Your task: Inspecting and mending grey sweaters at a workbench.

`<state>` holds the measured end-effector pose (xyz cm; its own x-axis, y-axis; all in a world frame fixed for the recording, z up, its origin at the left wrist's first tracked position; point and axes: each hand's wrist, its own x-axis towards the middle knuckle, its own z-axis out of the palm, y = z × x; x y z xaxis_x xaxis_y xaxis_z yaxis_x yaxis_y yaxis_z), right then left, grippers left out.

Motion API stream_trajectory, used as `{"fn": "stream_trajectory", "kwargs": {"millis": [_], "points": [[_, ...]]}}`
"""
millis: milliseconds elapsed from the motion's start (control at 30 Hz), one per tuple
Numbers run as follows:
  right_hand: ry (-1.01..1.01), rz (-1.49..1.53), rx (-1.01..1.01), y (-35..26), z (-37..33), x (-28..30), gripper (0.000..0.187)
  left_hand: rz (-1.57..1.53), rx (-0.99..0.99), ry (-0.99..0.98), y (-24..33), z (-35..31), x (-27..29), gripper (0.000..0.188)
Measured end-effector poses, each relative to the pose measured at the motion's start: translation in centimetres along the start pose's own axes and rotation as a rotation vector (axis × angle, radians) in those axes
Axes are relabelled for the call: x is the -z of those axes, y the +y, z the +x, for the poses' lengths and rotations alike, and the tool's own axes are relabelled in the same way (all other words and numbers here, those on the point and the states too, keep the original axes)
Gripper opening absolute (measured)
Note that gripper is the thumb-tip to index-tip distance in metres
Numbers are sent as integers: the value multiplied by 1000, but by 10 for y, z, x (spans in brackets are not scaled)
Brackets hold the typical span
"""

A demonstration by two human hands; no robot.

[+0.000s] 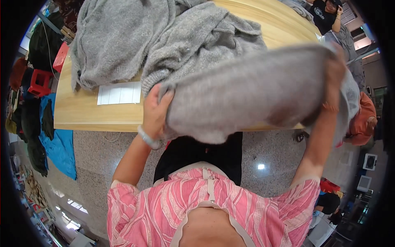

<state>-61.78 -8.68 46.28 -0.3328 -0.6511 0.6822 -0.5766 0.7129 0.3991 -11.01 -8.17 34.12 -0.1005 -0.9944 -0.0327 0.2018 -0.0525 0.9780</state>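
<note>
A grey knitted garment [242,90] is stretched between my two hands above the near edge of the wooden table [94,117], its fabric smeared by motion. My left hand [156,109] grips its left end, thumb on top of the cloth. At the far right end my right hand [335,72] is closed on the cloth, though its fingers are blurred. Just behind the held piece lies a crumpled grey knit garment [201,45] on the table. Another grey knit garment [119,37] is spread to its left. White paper with ruled lines [119,93] lies near my left hand.
Red plastic stools [40,82] and blue cloth [59,148] are off the table's left side. Another person [325,16] is at the far right corner. Orange-red cloth [364,117] and more grey garments [349,45] are beyond the right edge.
</note>
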Motion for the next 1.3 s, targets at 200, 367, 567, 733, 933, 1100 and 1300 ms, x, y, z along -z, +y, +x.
{"fn": "stream_trajectory", "kwargs": {"millis": [200,367,567,733,933,1100,1300], "points": [[-541,1246,580,-176,-73,83,37,91,-31,-24,-42,32,10,19],[-887,1812,747,-253,-153,168,36,71,22,-27,-40,34,15,17],[-1074,1918,662,-286,-177,159,27,483,-110,-149,-31,36,32,21],[-1398,1907,590,-285,-177,152,21,682,-315,-125,-22,37,30,22],[-1706,2147,385,-283,-179,156,20,528,-108,-222,-25,39,39,24],[-1440,2122,371,-284,-193,151,20,715,-294,-211,-11,31,30,24],[-831,1928,578,-280,-201,160,20,1134,-652,-245,-12,21,28,15]]}}
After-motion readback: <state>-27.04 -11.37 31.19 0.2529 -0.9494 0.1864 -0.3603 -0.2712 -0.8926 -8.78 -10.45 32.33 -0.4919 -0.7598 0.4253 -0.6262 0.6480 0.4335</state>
